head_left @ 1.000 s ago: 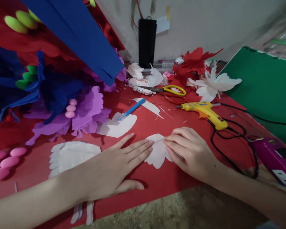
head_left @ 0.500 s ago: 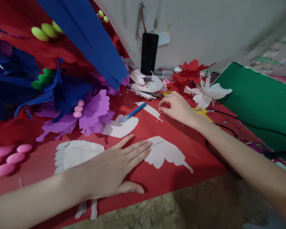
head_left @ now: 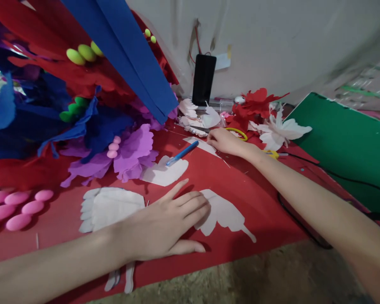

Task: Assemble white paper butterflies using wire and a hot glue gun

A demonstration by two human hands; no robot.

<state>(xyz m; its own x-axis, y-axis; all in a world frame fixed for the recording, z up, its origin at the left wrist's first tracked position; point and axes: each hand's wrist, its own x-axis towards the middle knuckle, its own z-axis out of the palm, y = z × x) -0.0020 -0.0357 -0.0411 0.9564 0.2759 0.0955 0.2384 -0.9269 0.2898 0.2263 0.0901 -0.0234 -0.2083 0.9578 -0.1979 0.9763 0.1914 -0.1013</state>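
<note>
My left hand (head_left: 164,223) lies flat on the red sheet (head_left: 256,198), fingers stretched, its fingertips on the left edge of a white petal cut-out (head_left: 223,215). My right hand (head_left: 224,141) reaches far forward, fingers curled down beside the yellow-handled scissors (head_left: 231,131) and over a narrow white offcut (head_left: 202,144). What its fingers grip is hidden. A blue pen (head_left: 182,153) lies just left of that hand on another white cut-out (head_left: 166,173).
Blue, purple and red foam flowers (head_left: 82,109) crowd the left. Pink oval beads (head_left: 15,207) lie far left. A stack of white petals (head_left: 110,207) sits by my left wrist. Green sheet (head_left: 345,131), black cable (head_left: 304,228), upright black phone (head_left: 203,80) and white flower (head_left: 278,128) stand behind.
My right hand left the white petal cut-out and moved forward to the scissors area. The left hand stayed on the sheet, fingers curling slightly. The view shifted so the glue gun is nearly hidden.
</note>
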